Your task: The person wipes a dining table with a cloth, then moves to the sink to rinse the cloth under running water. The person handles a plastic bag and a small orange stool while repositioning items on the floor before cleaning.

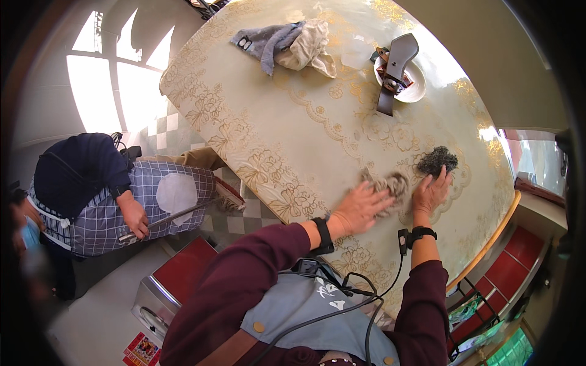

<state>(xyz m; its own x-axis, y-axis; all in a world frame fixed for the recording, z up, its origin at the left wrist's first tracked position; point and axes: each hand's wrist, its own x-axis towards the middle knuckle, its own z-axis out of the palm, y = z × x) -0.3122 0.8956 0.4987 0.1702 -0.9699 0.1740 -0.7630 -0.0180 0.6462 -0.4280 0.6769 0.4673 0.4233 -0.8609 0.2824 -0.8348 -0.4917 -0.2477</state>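
Note:
My left hand [364, 208] lies with spread fingers over a crumpled brown-grey rag [394, 185] on a table with a flower-patterned tablecloth [284, 128]. Both the hand and the rag look blurred. To its right, my right hand [430, 192] has its thumb and fingertips at the near edge of a dark wire scouring pad [437, 160]; its fingertips partly cover the pad. A small gap separates rag and pad. Black straps with cables circle both my wrists.
Farther back lie a grey-blue and beige cloth bundle [297, 48] and a white bowl [415, 89] holding small packets, a grey-handled flat tool [402, 55] across it. At left, a person in a checked apron [146, 196] grips a long handle [174, 218]. A red-topped cabinet [183, 270] stands below.

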